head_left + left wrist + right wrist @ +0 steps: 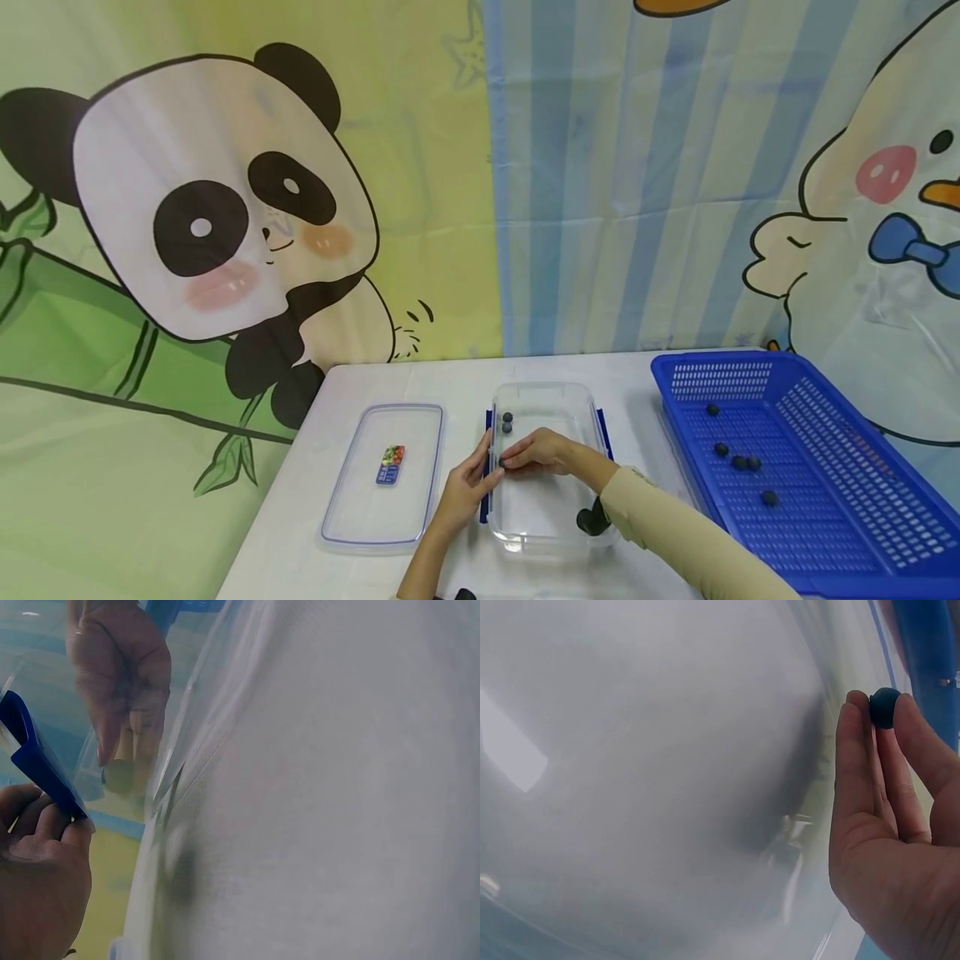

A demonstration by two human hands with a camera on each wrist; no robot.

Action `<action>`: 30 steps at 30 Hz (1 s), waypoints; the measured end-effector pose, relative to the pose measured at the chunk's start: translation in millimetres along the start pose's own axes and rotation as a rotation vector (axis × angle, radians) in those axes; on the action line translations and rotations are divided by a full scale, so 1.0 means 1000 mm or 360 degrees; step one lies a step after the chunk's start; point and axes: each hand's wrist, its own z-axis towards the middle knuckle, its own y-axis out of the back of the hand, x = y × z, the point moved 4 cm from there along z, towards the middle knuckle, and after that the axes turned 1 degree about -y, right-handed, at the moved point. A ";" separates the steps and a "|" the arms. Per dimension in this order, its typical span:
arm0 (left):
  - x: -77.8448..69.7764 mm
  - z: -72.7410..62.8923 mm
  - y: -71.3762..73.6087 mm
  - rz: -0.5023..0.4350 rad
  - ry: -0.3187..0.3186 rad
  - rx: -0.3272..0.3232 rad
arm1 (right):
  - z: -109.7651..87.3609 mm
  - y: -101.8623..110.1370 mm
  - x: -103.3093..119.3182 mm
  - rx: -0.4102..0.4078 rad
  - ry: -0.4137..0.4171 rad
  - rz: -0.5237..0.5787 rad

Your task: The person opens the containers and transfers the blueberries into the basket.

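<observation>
Our right hand [538, 452] pinched a small, round, dark-blue ball [886, 709] at nine o'clock inside the clear plastic rectangular box [534, 510]; our left hand [457, 497] touched its blue plastic latch [43, 761], whether gripping we couldn't tell.

your head camera looks forward and down across the table [465, 379] from well back; your wrist cameras sit close to the clear box [540, 512], and both views share your right hand [885, 859].
</observation>
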 end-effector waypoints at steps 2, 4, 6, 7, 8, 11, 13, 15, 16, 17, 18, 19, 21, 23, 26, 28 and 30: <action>-0.001 -0.001 -0.001 0.0003 -0.0002 0.0005 | -0.002 0.000 0.001 0.0028 0.0017 0.0007; -0.001 -0.002 -0.001 0.0010 -0.0005 0.0009 | -0.005 0.000 0.004 0.0057 0.0033 0.0002; -0.001 -0.003 -0.001 0.0017 -0.0007 0.0008 | -0.008 0.001 0.008 0.0092 0.0059 -0.0008; -0.002 -0.003 -0.001 0.0020 -0.0013 0.0008 | -0.009 0.002 0.011 0.0114 0.0073 -0.0012; -0.002 -0.003 -0.001 0.0019 -0.0020 0.0009 | -0.011 0.003 0.014 0.0129 0.0090 -0.0011; -0.002 -0.003 -0.001 0.0025 -0.0041 0.0006 | -0.016 0.009 0.023 0.0169 0.0144 0.0029; -0.002 -0.002 -0.001 0.0018 -0.0049 0.0013 | -0.020 0.015 0.030 0.0187 0.0168 0.0068; -0.002 -0.002 -0.002 0.0017 -0.0047 0.0016 | -0.025 0.022 0.035 0.0191 0.0187 0.0111; -0.002 -0.001 -0.002 0.0016 -0.0046 0.0017 | -0.027 0.026 0.038 0.0194 0.0196 0.0133; -0.002 -0.001 -0.002 0.0013 -0.0042 0.0019 | -0.030 0.030 0.041 0.0194 0.0207 0.0150; -0.002 -0.001 -0.002 0.0014 -0.0039 0.0016 | -0.033 0.033 0.044 0.0195 0.0213 0.0168; -0.002 -0.001 -0.002 0.0014 -0.0040 0.0011 | -0.035 0.037 0.046 0.0192 0.0220 0.0191; -0.002 -0.001 -0.002 0.0013 -0.0035 0.0003 | -0.041 0.045 0.051 0.0188 0.0232 0.0230; -0.002 -0.001 -0.002 0.0006 -0.0030 0.0002 | -0.048 0.055 0.056 0.0195 0.0251 0.0261; -0.001 -0.001 -0.002 -0.0012 -0.0015 0.0005 | -0.059 0.074 0.060 0.0203 0.0276 0.0318; -0.001 -0.001 -0.001 -0.0007 -0.0013 0.0006 | -0.069 0.090 0.061 0.0227 0.0304 0.0348; -0.001 -0.001 -0.001 0.0006 -0.0014 0.0003 | -0.080 0.107 0.062 0.0245 0.0330 0.0370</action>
